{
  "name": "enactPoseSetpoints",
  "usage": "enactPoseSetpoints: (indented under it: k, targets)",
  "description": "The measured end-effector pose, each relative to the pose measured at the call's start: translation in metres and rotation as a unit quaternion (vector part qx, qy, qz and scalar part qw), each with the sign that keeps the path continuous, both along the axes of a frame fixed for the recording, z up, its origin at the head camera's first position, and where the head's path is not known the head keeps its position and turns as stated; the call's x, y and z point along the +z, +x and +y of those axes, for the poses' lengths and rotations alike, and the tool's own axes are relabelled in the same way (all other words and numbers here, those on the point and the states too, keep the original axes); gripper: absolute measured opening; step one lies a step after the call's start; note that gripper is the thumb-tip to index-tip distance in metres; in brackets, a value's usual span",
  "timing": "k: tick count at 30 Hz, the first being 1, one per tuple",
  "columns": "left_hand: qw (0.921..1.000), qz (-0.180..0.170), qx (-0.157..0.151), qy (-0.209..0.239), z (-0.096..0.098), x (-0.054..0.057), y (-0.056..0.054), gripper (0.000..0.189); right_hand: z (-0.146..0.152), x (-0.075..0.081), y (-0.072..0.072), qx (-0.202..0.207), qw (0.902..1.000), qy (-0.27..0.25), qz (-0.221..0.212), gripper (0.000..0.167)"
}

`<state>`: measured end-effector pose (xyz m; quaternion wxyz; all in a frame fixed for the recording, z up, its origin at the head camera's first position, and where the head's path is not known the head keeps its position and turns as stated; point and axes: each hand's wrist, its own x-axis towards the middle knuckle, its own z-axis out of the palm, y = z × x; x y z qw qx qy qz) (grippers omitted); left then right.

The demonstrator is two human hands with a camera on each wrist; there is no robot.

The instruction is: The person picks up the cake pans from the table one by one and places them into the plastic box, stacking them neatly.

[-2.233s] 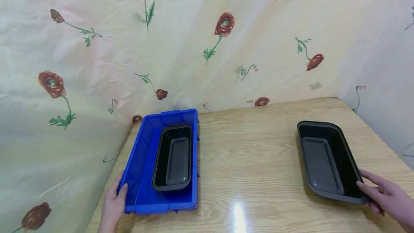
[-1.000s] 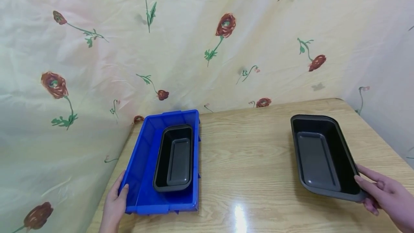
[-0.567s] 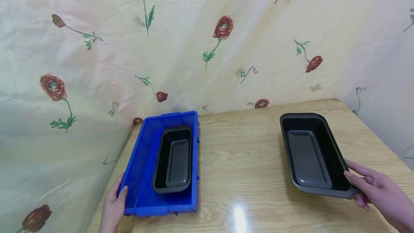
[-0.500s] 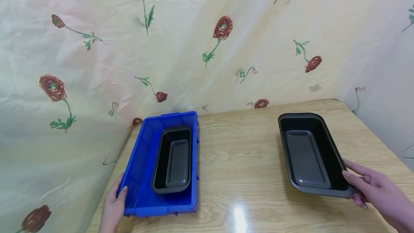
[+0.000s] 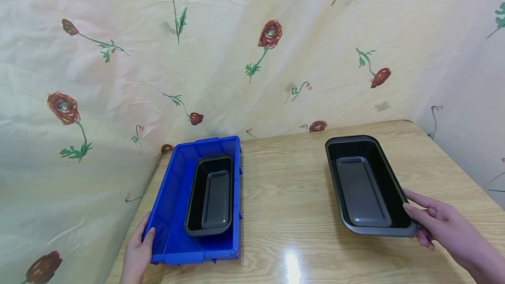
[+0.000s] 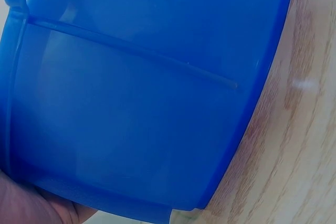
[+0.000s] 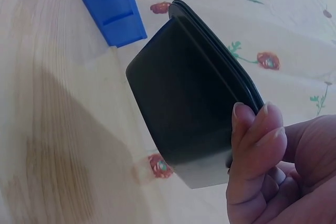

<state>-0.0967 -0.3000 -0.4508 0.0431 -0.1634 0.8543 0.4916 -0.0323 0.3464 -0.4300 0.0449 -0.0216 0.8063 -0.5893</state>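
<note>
At the near left corner of a blue plastic bin (image 5: 167,231), my left hand (image 5: 138,249) grips the wall, thumb over the rim. Inside that bin, toward its right side, lies a dark loaf pan (image 5: 217,200). The left wrist view is mostly filled by the bin's blue wall (image 6: 131,103). My right hand (image 5: 438,222) pinches a second dark loaf pan (image 5: 360,192) by its near right corner, with the thumb at the rim and fingers outside and below. In the right wrist view this pan is held above the table, and its shadow falls on the wood.
The wood-grain table (image 5: 284,196) stretches between the bin and the held pan. Behind it and on the left hangs a pale cloth (image 5: 221,56) printed with red flowers. The table's right edge (image 5: 465,174) slopes away beside more pale cloth.
My right hand has lifted its loaf pan and carried it leftward, toward the bin. The left hand, the bin and the pan inside have stayed in place.
</note>
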Motion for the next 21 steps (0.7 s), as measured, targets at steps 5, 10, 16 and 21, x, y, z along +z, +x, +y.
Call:
enactPoseSetpoints:
  k: [5, 10, 16, 21]
  targets:
    - [1.0, 0.001, 0.0, 0.0, -0.001, -0.001, 0.0, 0.057, -0.008, 0.002, -0.003, 0.016, 0.9997, -0.012, 0.014, 0.049]
    - [1.0, -0.001, 0.002, -0.001, 0.0, 0.0, -0.001, 0.056, -0.016, 0.005, -0.006, 0.027, 0.9991, -0.014, 0.031, 0.049]
    - [1.0, 0.004, -0.002, -0.001, 0.0, 0.001, 0.0, 0.056, -0.025, 0.01, -0.009, 0.03, 0.9991, -0.007, 0.03, 0.043]
    - [1.0, -0.001, -0.001, 0.002, 0.0, 0.001, 0.0, 0.057, -0.032, 0.014, -0.012, 0.037, 0.9989, -0.011, 0.026, 0.043]
